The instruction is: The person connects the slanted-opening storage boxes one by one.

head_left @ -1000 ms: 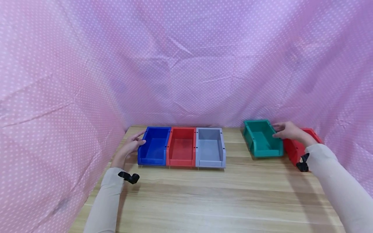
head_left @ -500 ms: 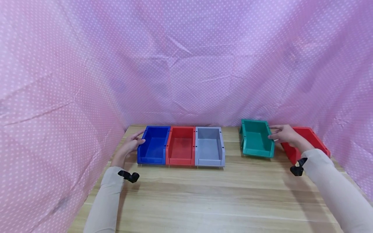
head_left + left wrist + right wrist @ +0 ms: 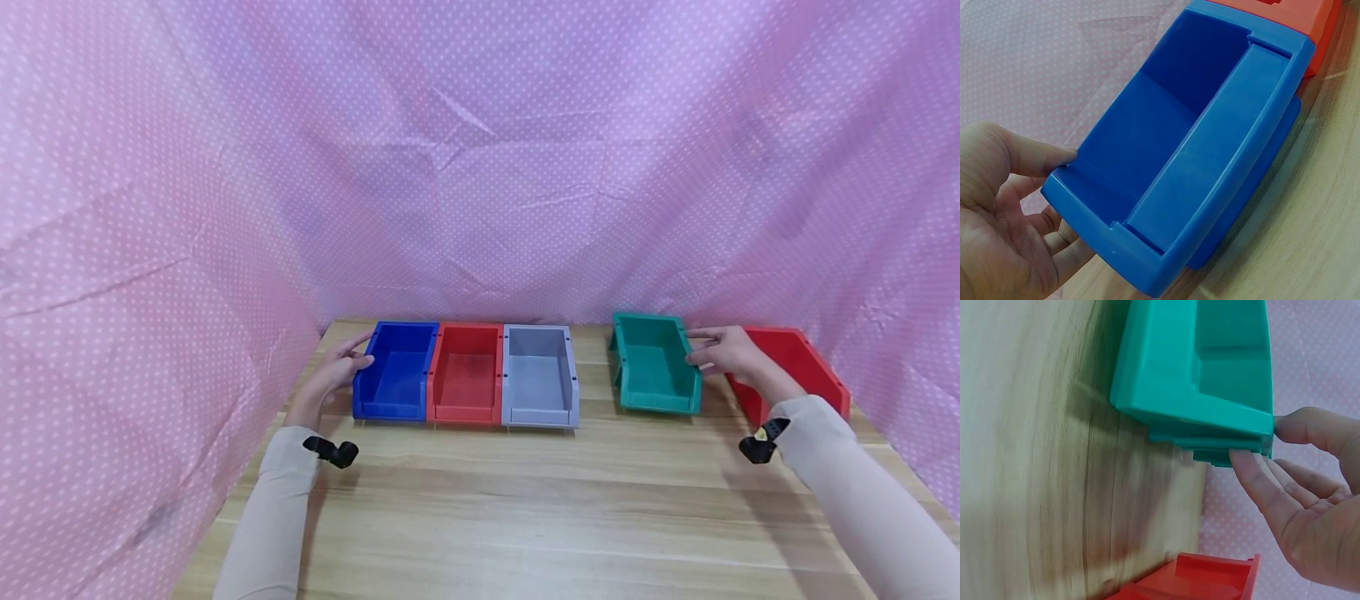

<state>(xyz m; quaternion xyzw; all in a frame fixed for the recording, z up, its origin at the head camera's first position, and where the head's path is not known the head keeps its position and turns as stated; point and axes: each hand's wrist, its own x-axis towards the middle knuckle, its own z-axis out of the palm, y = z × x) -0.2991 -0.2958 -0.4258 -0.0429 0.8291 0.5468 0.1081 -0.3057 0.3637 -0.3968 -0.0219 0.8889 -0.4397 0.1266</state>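
Note:
Three open-front storage bins stand side by side at the back of the table: a blue bin, a red bin and a grey bin. My left hand holds the blue bin's left side wall. In the left wrist view its thumb lies on the rim while the other fingers are outside the wall. To the right of the grey bin, across a gap, is a green bin. My right hand pinches its right rim between thumb and fingers. Whether the green bin touches the table is unclear.
Another red bin sits slanted at the far right, partly behind the right forearm. Pink dotted cloth hangs behind the wooden table and at both sides. A black wrist camera is strapped to the right sleeve.
The green bin has shifted left toward the grey bin and turned straighter, together with my right hand. My left hand stays at the blue bin. More of the far-right red bin shows.

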